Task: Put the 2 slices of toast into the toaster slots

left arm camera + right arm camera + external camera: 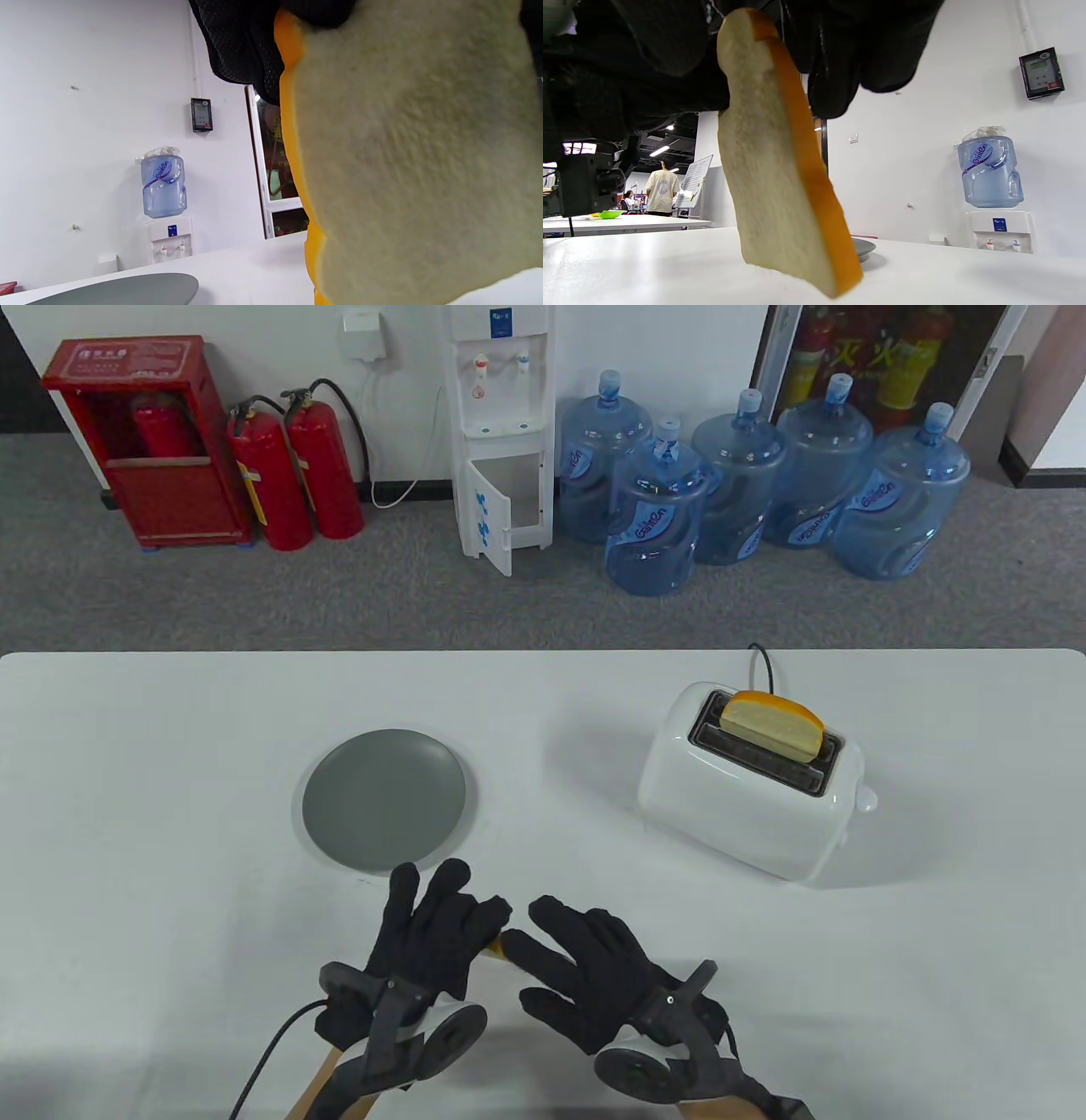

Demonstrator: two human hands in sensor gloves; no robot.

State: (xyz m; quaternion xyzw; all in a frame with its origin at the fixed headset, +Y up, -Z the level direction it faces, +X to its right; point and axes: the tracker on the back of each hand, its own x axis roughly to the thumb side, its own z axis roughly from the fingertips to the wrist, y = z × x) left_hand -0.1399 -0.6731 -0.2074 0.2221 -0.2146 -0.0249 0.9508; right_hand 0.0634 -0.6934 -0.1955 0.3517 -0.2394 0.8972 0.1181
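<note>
A white two-slot toaster (747, 806) stands at the right of the table. One slice of toast (772, 725) stands upright in its far slot, and the near slot is dark. The second slice (496, 946) hangs between my hands near the front edge, with only a bit of orange crust showing from above. It fills the left wrist view (415, 161) and hangs edge-down just above the table in the right wrist view (780, 169). My left hand (458, 899) holds it from the left. My right hand (530, 933) pinches its top from the right.
An empty grey plate (383, 799) lies left of centre, just beyond my left hand. The toaster's cord (764, 661) runs off the far edge. Water bottles, a dispenser and fire extinguishers stand on the floor beyond the table.
</note>
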